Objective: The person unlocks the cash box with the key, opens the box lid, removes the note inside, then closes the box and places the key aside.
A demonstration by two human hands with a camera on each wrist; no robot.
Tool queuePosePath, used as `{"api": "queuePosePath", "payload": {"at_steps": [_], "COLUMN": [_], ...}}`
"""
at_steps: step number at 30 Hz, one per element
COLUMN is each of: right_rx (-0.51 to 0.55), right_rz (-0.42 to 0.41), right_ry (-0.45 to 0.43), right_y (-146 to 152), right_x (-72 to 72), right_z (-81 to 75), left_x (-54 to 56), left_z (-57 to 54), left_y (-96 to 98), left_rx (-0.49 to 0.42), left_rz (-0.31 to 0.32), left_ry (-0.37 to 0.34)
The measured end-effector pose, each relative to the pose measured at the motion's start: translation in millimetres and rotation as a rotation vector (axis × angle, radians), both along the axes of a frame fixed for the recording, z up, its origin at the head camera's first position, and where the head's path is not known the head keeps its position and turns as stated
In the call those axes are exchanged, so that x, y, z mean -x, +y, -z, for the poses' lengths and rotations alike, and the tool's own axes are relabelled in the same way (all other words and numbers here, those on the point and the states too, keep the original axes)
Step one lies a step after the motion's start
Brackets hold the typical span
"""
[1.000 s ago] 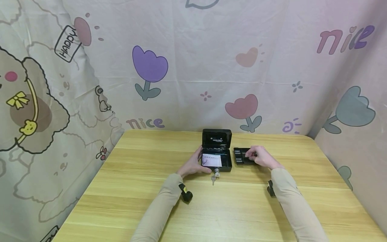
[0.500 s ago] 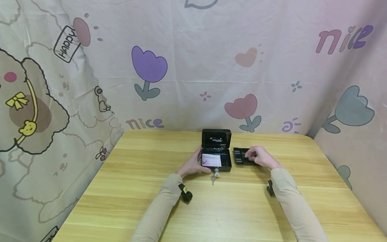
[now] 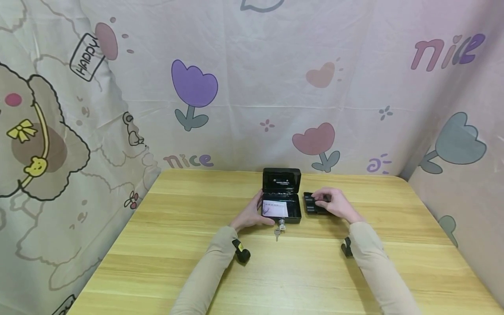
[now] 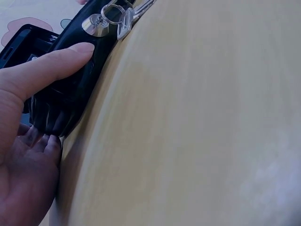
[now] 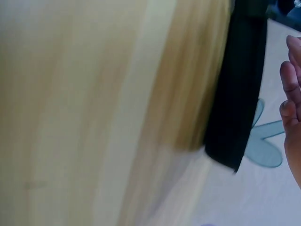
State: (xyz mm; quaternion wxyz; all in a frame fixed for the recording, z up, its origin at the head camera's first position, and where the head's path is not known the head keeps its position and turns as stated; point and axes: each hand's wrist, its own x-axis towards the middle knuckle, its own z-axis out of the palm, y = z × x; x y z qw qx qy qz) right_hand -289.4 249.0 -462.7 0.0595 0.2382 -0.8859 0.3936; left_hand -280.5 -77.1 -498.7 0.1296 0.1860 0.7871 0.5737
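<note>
A small black cash box [image 3: 296, 212] stands on the wooden table with its lid [image 3: 281, 177] raised. A pale printed paper [image 3: 275, 208] lies inside. Keys [image 3: 277, 234] on a ring hang from the silver lock [image 4: 95, 24] at the front. My left hand [image 3: 250, 215] grips the box's left front corner, its thumb on the front edge and its fingers along the side. To the right lies a black compartment tray [image 3: 310, 209]. My right hand [image 3: 334, 204] is over it, fingers bent; whether anything is between the fingertips is hidden. The right wrist view shows the tray's side [image 5: 237, 84].
The wooden table [image 3: 299, 271] reaches back to a patterned cloth [image 3: 252, 87], which also hangs at both sides. A black strap-on device sits at each wrist, on the left sleeve [image 3: 243, 253] and the right sleeve [image 3: 347, 247].
My right hand has shifted slightly left over the tray, and its thumb and forefinger look farther apart. My left hand and the box have stayed put.
</note>
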Motion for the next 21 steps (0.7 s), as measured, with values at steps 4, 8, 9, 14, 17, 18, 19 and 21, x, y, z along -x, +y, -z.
{"api": "queuePosePath", "payload": {"at_steps": [4, 8, 9, 14, 17, 18, 19, 21], "right_rx": [0.049, 0.039, 0.034, 0.030, 0.048, 0.054, 0.065, 0.082], "right_rz": [-0.018, -0.057, -0.070, -0.149, -0.177, -0.180, -0.180, -0.178], "right_ry": [0.003, 0.003, -0.008, -0.078, -0.119, -0.129, -0.145, -0.168], "right_y": [-16.0, -33.6, -38.2, -61.0, -73.1, -76.7, -79.9, -85.4], "right_x": [-5.3, -9.1, -10.0, -12.1, -10.3, -9.1, -8.2, -6.0], "right_z": [-2.8, -4.6, -5.2, -6.2, -5.4, -4.8, -4.6, -3.0], "left_x": [0.0, -0.2, -0.2, 0.1, 0.5, 0.5, 0.6, 0.5], "left_z": [0.0, -0.1, -0.1, 0.4, 0.9, 1.2, 1.2, 1.5], "left_y": [0.0, -0.3, -0.3, -0.1, -0.3, -0.4, -0.6, -0.8], "left_rx": [0.016, 0.019, 0.014, 0.019, 0.031, 0.034, 0.035, 0.036], "left_rz": [-0.005, -0.010, -0.009, -0.007, -0.009, -0.009, -0.010, -0.007], "left_ry": [-0.004, -0.004, -0.001, -0.007, -0.009, -0.007, -0.004, 0.001]}}
